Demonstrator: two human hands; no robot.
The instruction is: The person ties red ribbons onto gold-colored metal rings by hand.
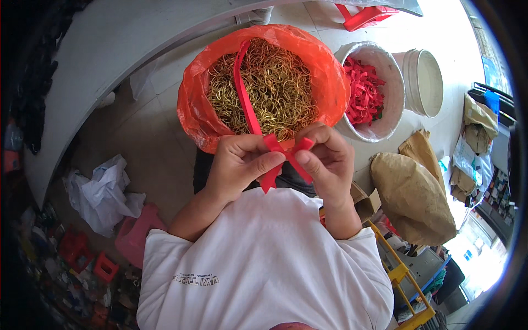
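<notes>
Narrowly, left hand (236, 162) and right hand (330, 159) pinch smooth ribbon (273, 144); wiry rings (269, 77) fill crinkle-rimmed bag (325, 61); floor (154, 129) spreads leftward.

Open from above, hemmed in on the right
Within the rim of the orange bag (192, 102), a way down to the gold rings (280, 82) is left open right of centre, while the left part is crossed by the red ribbon (246, 104), stretched from near the far edge; the near edge is crowded by the left hand (236, 162) and right hand (331, 159). The right edge is closely flanked by a white bucket (391, 82), backed by a pail (430, 82); nearer the body, passage is blocked by a brown sack (412, 198). On the left, floor (137, 118) is exposed toward the grey table's (104, 66) curved edge.
</notes>
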